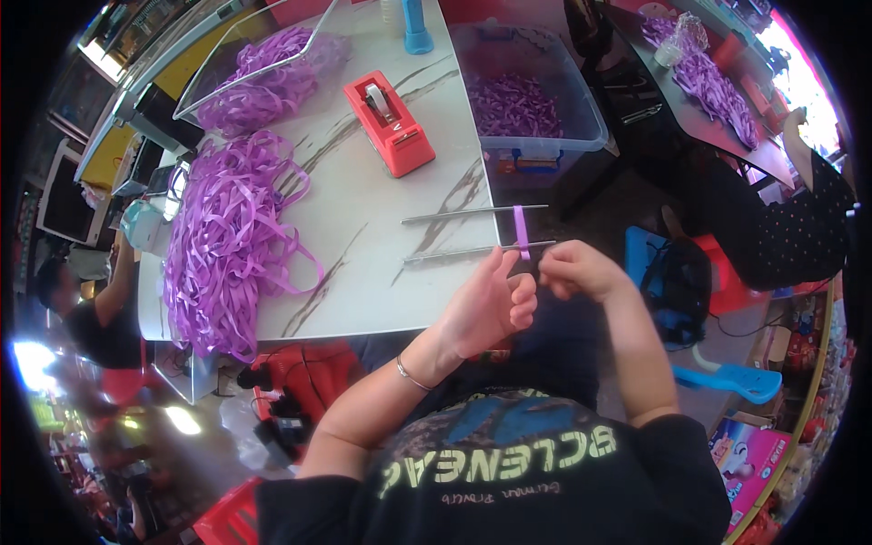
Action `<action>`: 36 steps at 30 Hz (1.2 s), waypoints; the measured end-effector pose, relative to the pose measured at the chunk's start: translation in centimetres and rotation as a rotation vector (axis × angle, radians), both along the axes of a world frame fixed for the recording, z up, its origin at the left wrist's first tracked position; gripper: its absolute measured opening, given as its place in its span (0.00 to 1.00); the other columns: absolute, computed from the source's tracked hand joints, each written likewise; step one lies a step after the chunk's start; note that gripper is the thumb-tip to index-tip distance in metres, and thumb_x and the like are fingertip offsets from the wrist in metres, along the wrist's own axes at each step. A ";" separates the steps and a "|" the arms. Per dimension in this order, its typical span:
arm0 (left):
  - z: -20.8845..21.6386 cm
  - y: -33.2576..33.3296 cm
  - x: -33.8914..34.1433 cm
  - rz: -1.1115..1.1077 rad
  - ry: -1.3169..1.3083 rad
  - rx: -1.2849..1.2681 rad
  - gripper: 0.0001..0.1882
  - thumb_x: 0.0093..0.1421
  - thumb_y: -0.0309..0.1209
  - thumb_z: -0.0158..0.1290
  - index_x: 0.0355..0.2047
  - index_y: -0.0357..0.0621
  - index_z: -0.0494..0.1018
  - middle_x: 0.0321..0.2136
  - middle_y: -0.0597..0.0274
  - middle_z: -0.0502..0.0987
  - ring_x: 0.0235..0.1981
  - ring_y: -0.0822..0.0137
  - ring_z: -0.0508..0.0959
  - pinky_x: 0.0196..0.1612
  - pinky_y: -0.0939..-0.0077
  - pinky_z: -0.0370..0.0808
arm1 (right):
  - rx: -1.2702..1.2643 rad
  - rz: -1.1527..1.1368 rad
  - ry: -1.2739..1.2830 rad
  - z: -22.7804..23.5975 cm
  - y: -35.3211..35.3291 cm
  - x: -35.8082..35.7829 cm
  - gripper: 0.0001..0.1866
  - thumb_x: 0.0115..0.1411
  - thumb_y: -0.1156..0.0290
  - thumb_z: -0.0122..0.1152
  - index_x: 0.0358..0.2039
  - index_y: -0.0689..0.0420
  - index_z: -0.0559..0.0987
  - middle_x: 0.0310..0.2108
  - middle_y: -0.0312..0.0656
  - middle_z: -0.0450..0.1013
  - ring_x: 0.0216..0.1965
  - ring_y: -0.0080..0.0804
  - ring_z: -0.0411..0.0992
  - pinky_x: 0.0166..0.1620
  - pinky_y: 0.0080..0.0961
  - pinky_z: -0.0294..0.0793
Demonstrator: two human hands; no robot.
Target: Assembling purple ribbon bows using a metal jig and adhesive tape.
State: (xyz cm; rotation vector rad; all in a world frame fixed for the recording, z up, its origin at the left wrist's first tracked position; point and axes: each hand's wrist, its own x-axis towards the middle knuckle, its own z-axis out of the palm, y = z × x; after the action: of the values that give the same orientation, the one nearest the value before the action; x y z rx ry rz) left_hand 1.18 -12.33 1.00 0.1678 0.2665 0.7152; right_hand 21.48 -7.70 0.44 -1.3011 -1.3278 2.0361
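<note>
Two thin metal rods (454,215) reach past the right edge of the table, roughly parallel. A purple ribbon (520,227) spans both rods near their tips, beyond the table edge. Just below it is my left hand (490,309), its thumb and forefinger close together near the ribbon's lower end and the other fingers curled. To the right of the ribbon, my right hand (581,271) has its fingers bent into a pinch close to the lower rod's tip. Whatever either hand may hold is too small to make out.
A heap of purple ribbon (232,245) covers the table's left side, beside a wire basket (313,41) of more ribbon. A red tape dispenser (391,127) stands mid-table. Beyond the edge sits a clear plastic bin (581,136) with purple pieces. Other people sit at left and right.
</note>
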 end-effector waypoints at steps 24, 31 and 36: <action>-1.2 -0.3 0.1 -0.007 -0.159 -0.014 0.12 0.63 0.46 0.36 0.33 0.56 0.60 0.20 0.69 0.59 0.23 0.72 0.61 0.29 0.80 0.60 | 0.305 0.135 -0.184 8.0 17.0 -16.5 0.10 0.50 0.62 0.62 0.26 0.55 0.78 0.25 0.30 0.72 0.18 0.09 0.54 0.16 0.09 0.45; -1.3 -0.2 -0.2 -0.036 -0.198 0.003 0.10 0.64 0.45 0.36 0.35 0.57 0.62 0.20 0.69 0.59 0.23 0.73 0.61 0.28 0.81 0.61 | 0.324 0.171 -0.059 7.4 12.9 -14.8 0.09 0.50 0.66 0.61 0.28 0.57 0.77 0.23 0.31 0.72 0.18 0.09 0.56 0.16 0.09 0.49; -1.4 -0.2 -0.2 -0.047 -0.184 -0.002 0.09 0.64 0.44 0.37 0.35 0.57 0.62 0.20 0.69 0.58 0.23 0.73 0.61 0.29 0.81 0.60 | 0.364 0.037 -0.073 5.1 10.6 -14.8 0.10 0.50 0.64 0.62 0.29 0.56 0.77 0.25 0.33 0.73 0.20 0.11 0.58 0.20 0.07 0.53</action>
State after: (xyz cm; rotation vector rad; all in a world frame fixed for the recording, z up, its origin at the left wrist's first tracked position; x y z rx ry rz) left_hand 1.02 -12.51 -0.40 0.1047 0.0872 0.6785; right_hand 6.68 2.85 5.59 -1.1989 -1.6722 1.6779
